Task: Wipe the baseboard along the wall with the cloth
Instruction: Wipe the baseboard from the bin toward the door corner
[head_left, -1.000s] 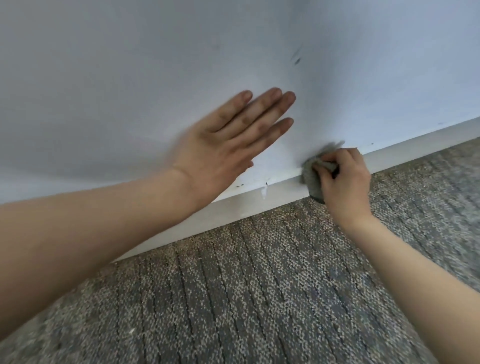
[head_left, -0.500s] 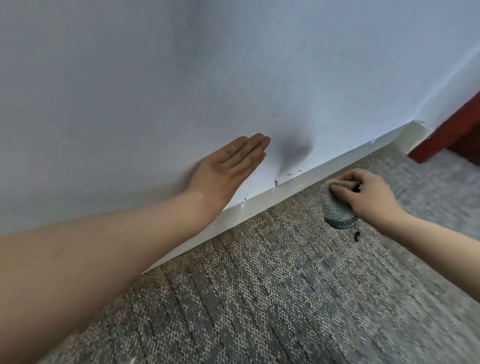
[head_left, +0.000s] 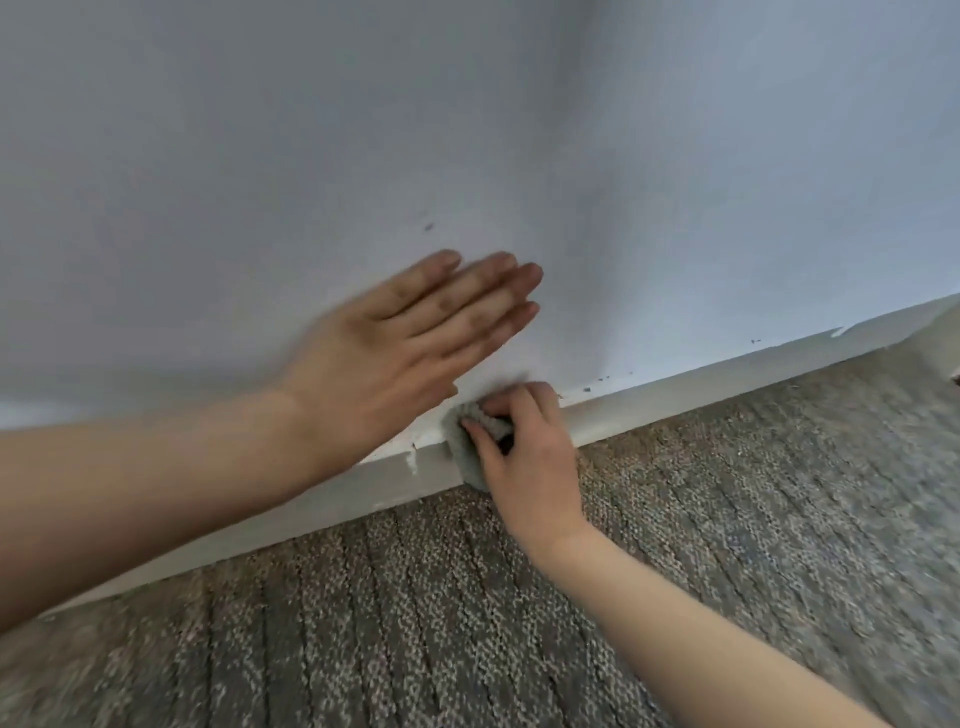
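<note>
A white baseboard (head_left: 701, 395) runs along the foot of the pale wall, rising toward the right, with chipped paint and dark specks on its top edge. My right hand (head_left: 524, 462) is shut on a small grey cloth (head_left: 467, 447) and presses it flat against the baseboard at the middle of the view. My left hand (head_left: 410, 343) lies flat on the wall just above and left of the cloth, fingers straight and together, holding nothing.
Grey patterned carpet (head_left: 519, 623) covers the floor up to the baseboard. The pale wall (head_left: 467, 130) fills the upper half, with a small dark mark (head_left: 429, 226) above my left hand. The wall ends at a corner at the far right edge.
My right hand has brought the cloth from off the carpet back onto the baseboard, further left and close under my left hand. The view has swung back toward the wall.
</note>
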